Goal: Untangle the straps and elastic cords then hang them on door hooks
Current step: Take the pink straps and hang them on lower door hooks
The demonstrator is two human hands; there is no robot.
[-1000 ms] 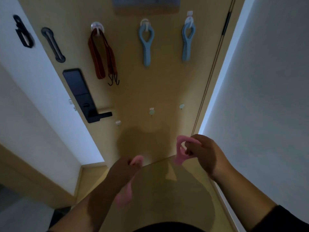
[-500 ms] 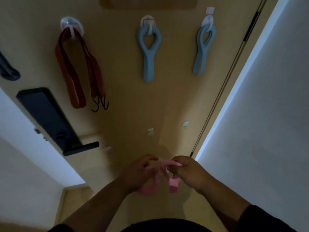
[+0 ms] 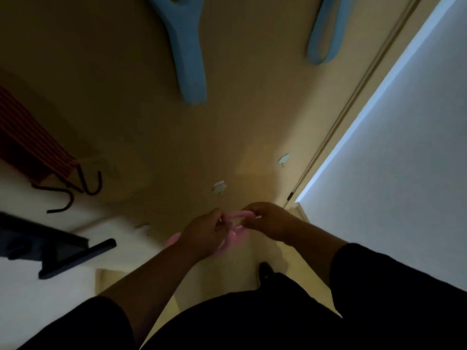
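From the head view, both hands meet low against the door (image 3: 141, 102), close together and nearly touching. The left hand (image 3: 204, 233) has its fingers curled round a pink strap (image 3: 236, 237), part of which bulges out behind its wrist on the far left side. The right hand (image 3: 267, 219) pinches the same strap from the other side, and a short pink loop arches between the two hands just above the fingertips. The picture is dim and somewhat blurred, so how the strap is twisted cannot be told.

Just above the hands two small pale hooks (image 3: 219, 188) sit on the door, one directly over them and one up to the right. Further above hang two blue straps (image 3: 188, 54), side by side. Well to the left of the hands a red cord (image 3: 30, 145) hangs with black metal hooks at its end, and below it is a dark door handle (image 3: 75, 258). A white wall (image 3: 404, 147) lies to the right of the hands.
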